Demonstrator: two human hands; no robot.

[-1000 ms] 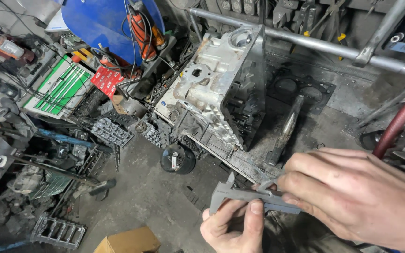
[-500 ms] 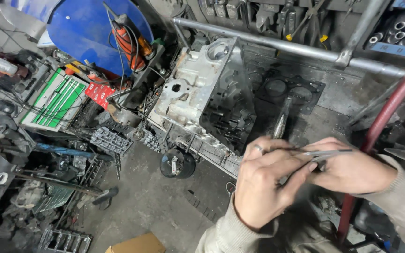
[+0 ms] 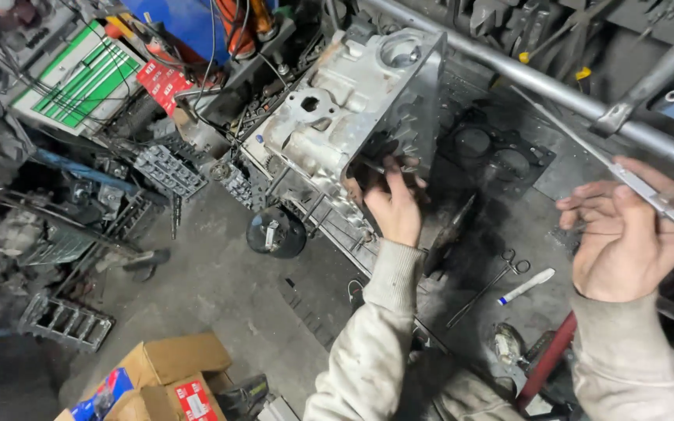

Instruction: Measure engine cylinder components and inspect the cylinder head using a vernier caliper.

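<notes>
Engine block (image 3: 352,125) tilted on floor, centre. Left hand (image 3: 394,204) against its dark side face, fingers (image 3: 390,173) loosely spread, touching. Right hand (image 3: 626,234) raised, well apart; fingers curled, pinching thin metal caliper (image 3: 626,175) (held diagonally). Scissors (image 3: 493,284) between the arms.

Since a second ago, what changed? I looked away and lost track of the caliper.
The left hand let go of the caliper and reached to the engine block, touching its dark side. The right hand lifted the caliper up and to the right, holding it alone. The block stayed standing on the bench.
</notes>
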